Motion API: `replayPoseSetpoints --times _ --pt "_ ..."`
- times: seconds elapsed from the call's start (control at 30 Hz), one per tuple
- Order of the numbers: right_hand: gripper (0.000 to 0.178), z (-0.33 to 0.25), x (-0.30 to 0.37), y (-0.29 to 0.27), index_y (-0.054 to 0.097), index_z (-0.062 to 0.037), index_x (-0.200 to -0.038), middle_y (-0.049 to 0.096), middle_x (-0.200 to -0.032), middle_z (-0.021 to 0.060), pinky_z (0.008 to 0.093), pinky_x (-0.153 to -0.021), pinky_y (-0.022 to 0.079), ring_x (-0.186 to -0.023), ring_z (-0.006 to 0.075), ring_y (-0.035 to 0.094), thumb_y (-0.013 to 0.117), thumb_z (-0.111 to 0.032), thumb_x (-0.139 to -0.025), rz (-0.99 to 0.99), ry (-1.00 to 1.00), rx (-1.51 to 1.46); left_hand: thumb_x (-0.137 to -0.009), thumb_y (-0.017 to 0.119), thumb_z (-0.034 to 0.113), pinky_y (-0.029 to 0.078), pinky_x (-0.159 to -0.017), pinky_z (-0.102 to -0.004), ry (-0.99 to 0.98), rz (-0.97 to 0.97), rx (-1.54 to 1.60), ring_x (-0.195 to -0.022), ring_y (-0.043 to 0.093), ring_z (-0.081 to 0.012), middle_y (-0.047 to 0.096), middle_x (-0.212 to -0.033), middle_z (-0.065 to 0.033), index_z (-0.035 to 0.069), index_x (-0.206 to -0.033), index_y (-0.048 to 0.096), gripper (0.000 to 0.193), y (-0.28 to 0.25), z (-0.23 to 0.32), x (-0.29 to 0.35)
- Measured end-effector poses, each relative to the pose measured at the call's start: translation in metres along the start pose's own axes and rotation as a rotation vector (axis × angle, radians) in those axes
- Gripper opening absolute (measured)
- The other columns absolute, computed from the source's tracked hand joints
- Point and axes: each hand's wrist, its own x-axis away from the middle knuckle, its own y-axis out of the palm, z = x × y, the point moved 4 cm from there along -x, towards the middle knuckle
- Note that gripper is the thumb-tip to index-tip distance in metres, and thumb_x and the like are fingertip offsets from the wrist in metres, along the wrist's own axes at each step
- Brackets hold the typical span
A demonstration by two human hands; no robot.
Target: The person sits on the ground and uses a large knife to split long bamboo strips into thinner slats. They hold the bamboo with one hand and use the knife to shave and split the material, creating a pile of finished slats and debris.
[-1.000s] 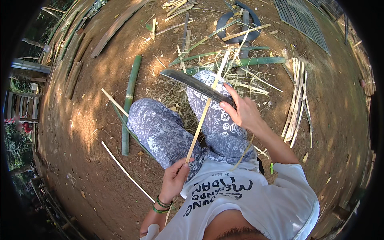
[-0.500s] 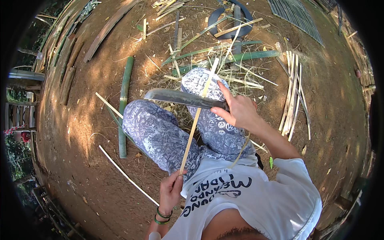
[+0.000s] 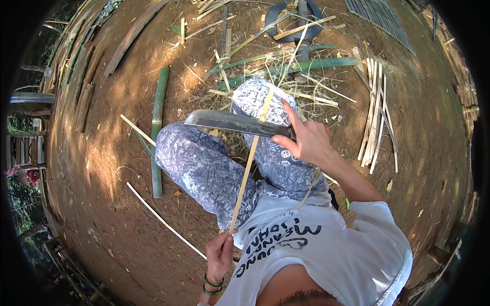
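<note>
A thin pale bamboo strip (image 3: 247, 176) slants across my lap, its far end over my right knee. My left hand (image 3: 220, 252), wearing green bangles at the wrist, pinches the strip's near end beside my shirt. With my right hand (image 3: 309, 140) I grip a machete by its handle, most of which the palm hides; the index finger stretches forward and the thumb lies by the base of the blade. The broad dark blade (image 3: 229, 122) points left and lies across the strip above my thighs. I cannot tell which edge touches the strip.
A green bamboo pole (image 3: 160, 122) lies to the left, and a bundle of split strips (image 3: 375, 117) to the right. Ahead are shavings, a green bamboo length (image 3: 326, 64) and a black ring (image 3: 270, 20). One pale strip (image 3: 162, 219) lies near my left hand.
The bamboo strip has slid back toward me under the machete, its far end now nearer the blade. My left hand has moved slightly down and right with it; the machete stays almost in place.
</note>
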Motion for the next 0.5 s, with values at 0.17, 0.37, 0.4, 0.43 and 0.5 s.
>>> replayPoseSetpoints --times 0.17,0.37,0.4,0.43,0.5 --pt "0.094 0.000 0.003 0.000 0.030 -0.0038 -0.154 0.054 -0.049 0.0119 0.0445 -0.046 0.045 -0.044 0.0341 0.059 0.068 -0.057 -0.086 -0.019 0.024 0.028 -0.100 0.054 0.006 0.032 -0.050 -0.0239 -0.015 0.022 0.049 -0.058 0.040 -0.0041 0.050 -0.069 0.0010 -0.003 -0.114 0.068 0.022 -0.001 -0.004 0.014" --pt "0.098 -0.001 0.005 -0.006 0.031 0.0016 -0.151 0.055 -0.048 0.0155 0.0481 -0.045 0.047 -0.045 0.0377 0.060 0.065 -0.063 -0.086 -0.008 0.048 0.032 -0.100 0.054 0.005 0.034 -0.053 -0.0244 0.002 0.036 0.021 -0.062 0.043 -0.0052 0.052 -0.071 0.0002 -0.004 -0.111 0.068 0.020 -0.004 -0.028 0.025" --pt "0.098 -0.001 0.007 -0.004 0.031 0.0009 -0.152 0.055 -0.049 0.0149 0.0474 -0.046 0.047 -0.046 0.0369 0.061 0.067 -0.061 -0.085 -0.015 0.054 0.037 -0.100 0.054 0.005 0.034 -0.053 -0.0244 -0.032 0.037 0.055 -0.062 0.043 -0.0053 0.053 -0.072 0.0001 -0.004 -0.110 0.068 0.020 -0.003 -0.030 0.027" --pt "0.098 -0.001 0.007 -0.004 0.031 0.0001 -0.153 0.056 -0.050 0.0143 0.0467 -0.048 0.047 -0.047 0.0362 0.061 0.068 -0.059 -0.084 -0.021 0.058 0.043 -0.100 0.054 0.005 0.034 -0.053 -0.0245 -0.030 0.042 0.057 -0.062 0.043 -0.0053 0.053 -0.072 0.0000 -0.004 -0.110 0.069 0.020 -0.003 -0.032 0.028" --pt "0.096 -0.001 0.007 -0.004 0.032 -0.0007 -0.153 0.056 -0.050 0.0127 0.0454 -0.048 0.047 -0.047 0.0340 0.061 0.069 -0.057 -0.084 -0.001 0.041 0.058 -0.100 0.054 0.005 0.034 -0.053 -0.0246 -0.026 0.052 0.059 -0.062 0.043 -0.0053 0.053 -0.072 -0.0001 -0.003 -0.110 0.069 0.020 -0.002 -0.040 0.028"
